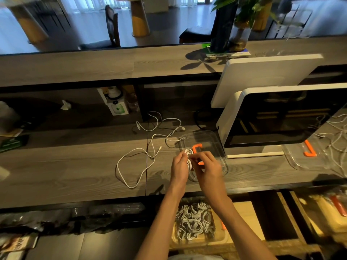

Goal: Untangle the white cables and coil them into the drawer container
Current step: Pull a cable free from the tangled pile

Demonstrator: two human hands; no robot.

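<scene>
Both hands, left hand [179,166] and right hand [206,167], pinched a small white cable coil [189,156] over the clear drawer container [210,136], fingers curled to keep loops tight; loose cables [139,160] lay on the counter [75,171]

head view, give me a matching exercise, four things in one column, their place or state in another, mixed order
1. small cable coil
2. loose white cable
3. clear container
4. potted plant

a. on the upper shelf
b. sprawled on the desk
c. held by the left hand and right hand
d. beside the white monitor

Pairs: 1-c, 2-b, 3-d, 4-a
</scene>
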